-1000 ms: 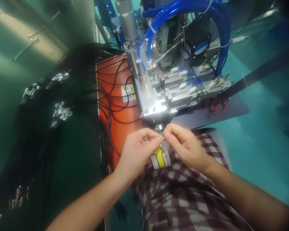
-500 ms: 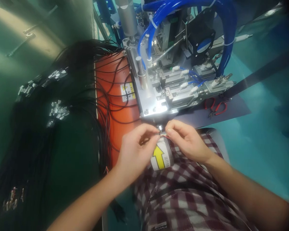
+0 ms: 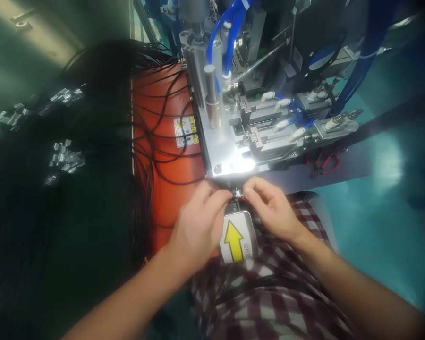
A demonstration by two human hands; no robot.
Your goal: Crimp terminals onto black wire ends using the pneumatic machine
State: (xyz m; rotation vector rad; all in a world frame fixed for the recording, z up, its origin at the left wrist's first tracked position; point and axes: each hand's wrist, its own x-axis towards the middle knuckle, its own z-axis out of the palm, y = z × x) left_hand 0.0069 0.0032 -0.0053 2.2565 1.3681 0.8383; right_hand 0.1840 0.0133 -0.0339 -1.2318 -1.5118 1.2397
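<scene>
At the front edge of the metal machine (image 3: 230, 153), both of my hands meet over a small metal fixture (image 3: 237, 192). My left hand (image 3: 201, 217) is closed in a pinch just left of the fixture; what its fingertips hold is hidden. On the other side, my right hand (image 3: 274, 205) pinches a thin red wire (image 3: 243, 199) between thumb and forefinger. The wire's ends are too small to make out. Below the fingers sits a white plate with a yellow arrow (image 3: 234, 241), partly behind my left hand.
Black cables (image 3: 152, 156) trail across the orange panel (image 3: 168, 198) to a large dark bundle with silvery ends (image 3: 69, 156) at left. Red-handled pliers (image 3: 327, 164) lie on a dark mat at right. Blue air hoses (image 3: 235, 35) loop above the machine.
The view has shifted, with the machine now further right and the cable bundle further left. My left hand has turned slightly, its fingers more bunched. Both hands still meet at the fixture.
</scene>
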